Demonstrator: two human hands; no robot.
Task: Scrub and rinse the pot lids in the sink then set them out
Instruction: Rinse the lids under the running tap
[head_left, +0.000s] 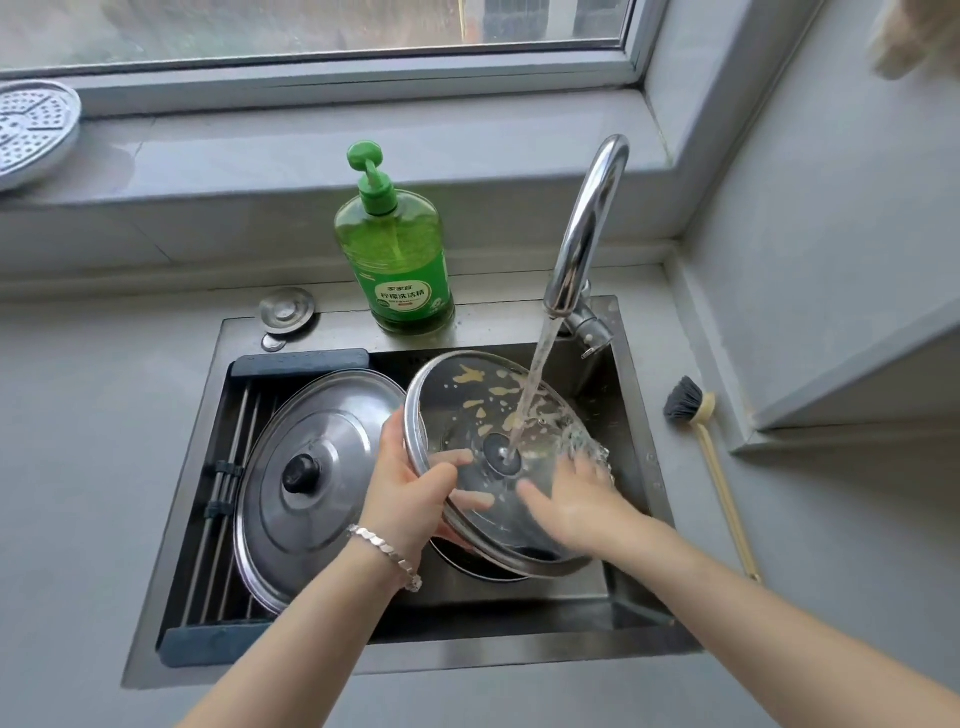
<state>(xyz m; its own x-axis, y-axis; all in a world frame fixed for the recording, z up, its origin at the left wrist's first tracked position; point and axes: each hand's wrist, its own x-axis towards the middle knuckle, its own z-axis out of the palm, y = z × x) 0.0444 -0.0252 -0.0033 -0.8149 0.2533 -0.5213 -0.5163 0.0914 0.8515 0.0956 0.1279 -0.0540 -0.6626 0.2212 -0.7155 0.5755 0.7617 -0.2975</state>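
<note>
A glass pot lid (467, 410) with a steel rim is tilted over the sink (631, 467), its underside up and spotted with yellowish residue. Water from the tap (587, 223) runs onto its centre. My left hand (410, 483) grips the lid's left rim, fingers showing through the glass. My right hand (576, 499) lies flat on the wet inner face with straight fingers. A steel lid (311, 483) with a black knob leans on the rack in the sink's left half. A dark pan sits partly hidden beneath the glass lid.
A green dish soap bottle (397, 244) stands behind the sink. A dish brush (711, 467) lies on the counter to the right. A perforated steamer plate (31, 130) rests on the windowsill at left. A sink plug (285, 310) sits at the back left rim.
</note>
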